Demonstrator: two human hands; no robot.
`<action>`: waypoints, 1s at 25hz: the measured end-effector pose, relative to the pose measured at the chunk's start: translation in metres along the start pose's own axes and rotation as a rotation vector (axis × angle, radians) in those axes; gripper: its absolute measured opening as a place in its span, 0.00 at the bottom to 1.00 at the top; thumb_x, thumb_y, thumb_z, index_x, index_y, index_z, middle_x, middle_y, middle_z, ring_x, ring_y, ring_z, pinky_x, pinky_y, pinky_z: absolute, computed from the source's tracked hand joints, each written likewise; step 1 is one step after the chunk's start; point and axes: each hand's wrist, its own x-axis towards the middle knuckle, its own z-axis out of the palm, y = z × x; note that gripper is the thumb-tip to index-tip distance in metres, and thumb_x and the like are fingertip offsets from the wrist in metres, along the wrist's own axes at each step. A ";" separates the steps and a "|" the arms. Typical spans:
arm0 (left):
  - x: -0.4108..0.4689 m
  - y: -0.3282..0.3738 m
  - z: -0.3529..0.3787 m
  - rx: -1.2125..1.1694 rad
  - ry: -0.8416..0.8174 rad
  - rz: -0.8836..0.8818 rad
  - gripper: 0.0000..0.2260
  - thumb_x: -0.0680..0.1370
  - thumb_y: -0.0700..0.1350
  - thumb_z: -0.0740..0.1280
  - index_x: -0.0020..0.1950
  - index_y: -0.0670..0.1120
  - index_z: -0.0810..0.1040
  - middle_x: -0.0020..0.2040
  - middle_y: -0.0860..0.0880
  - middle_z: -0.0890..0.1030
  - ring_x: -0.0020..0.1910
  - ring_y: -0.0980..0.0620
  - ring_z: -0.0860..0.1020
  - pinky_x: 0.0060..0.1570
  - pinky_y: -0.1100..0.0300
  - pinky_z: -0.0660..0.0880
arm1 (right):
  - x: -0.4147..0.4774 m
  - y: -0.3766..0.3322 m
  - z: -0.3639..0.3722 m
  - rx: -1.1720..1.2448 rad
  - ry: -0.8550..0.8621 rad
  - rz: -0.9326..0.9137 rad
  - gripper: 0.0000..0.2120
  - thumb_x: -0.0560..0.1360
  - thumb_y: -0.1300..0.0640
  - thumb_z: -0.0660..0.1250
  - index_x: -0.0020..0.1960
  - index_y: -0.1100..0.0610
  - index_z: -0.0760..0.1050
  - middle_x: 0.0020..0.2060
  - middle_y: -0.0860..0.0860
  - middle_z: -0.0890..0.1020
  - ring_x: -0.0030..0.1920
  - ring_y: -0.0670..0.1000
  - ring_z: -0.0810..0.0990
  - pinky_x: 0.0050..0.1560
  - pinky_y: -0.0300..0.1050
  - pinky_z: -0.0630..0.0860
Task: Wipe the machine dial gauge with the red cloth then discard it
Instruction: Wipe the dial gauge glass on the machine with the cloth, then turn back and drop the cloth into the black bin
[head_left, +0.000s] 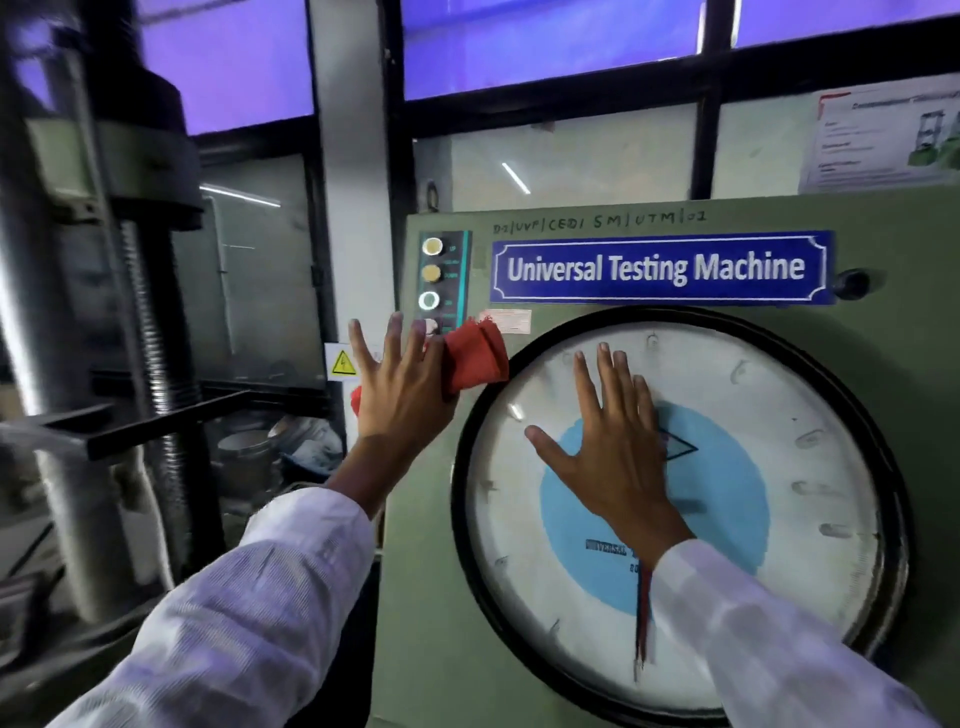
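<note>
So the right hand (608, 452) is laid flat on the glass of the dial gauge (810, 415), palm down, fingers (605, 374) stretched out and close together, thumb off to the side, gripping nothing, just resting over the light blue disc at the middle of the dial. The left hand (400, 389) is up against the green machine panel (883, 332), just left of the gauge's black rim, fingers spread wide and pointing up. The red cloth (475, 358) is bunched between that hand and the panel, mostly poking out on the thumb side toward the gauge rim, with a small bit of red showing on the other side of the hand too. Looks pressed under the palm rather than pinched, though I can't tell exactly how it's being held from behind. The cloth is off the gauge glass, sitting just below the little column of round buttons (431, 273). Above the dial there's a blue nameplate (657, 267) reading "Universal Testing Machine". A red and black needle (643, 618) hangs straight down on the dial. Both arms are in white sleeves (249, 613). A yellow hazard sticker (343, 362) sits left of the left hand.
</note>
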 end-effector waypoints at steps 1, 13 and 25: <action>-0.015 -0.017 -0.010 0.031 -0.015 -0.024 0.22 0.76 0.53 0.69 0.66 0.42 0.78 0.72 0.39 0.77 0.78 0.34 0.69 0.75 0.20 0.53 | -0.001 -0.017 0.002 0.035 -0.010 -0.027 0.46 0.78 0.29 0.60 0.86 0.55 0.56 0.86 0.60 0.58 0.86 0.62 0.56 0.85 0.63 0.55; -0.235 -0.196 -0.167 0.463 -0.236 -0.374 0.28 0.73 0.55 0.74 0.67 0.41 0.78 0.71 0.40 0.77 0.77 0.37 0.71 0.76 0.21 0.52 | -0.087 -0.259 -0.001 0.539 -0.212 -0.296 0.46 0.77 0.28 0.58 0.86 0.55 0.58 0.85 0.60 0.61 0.86 0.61 0.58 0.85 0.61 0.56; -0.445 -0.344 -0.295 0.753 -0.354 -0.665 0.25 0.72 0.53 0.71 0.63 0.40 0.79 0.65 0.39 0.80 0.72 0.35 0.75 0.74 0.24 0.59 | -0.217 -0.503 -0.006 0.876 -0.472 -0.554 0.47 0.77 0.29 0.60 0.87 0.53 0.52 0.87 0.58 0.55 0.87 0.58 0.51 0.87 0.60 0.49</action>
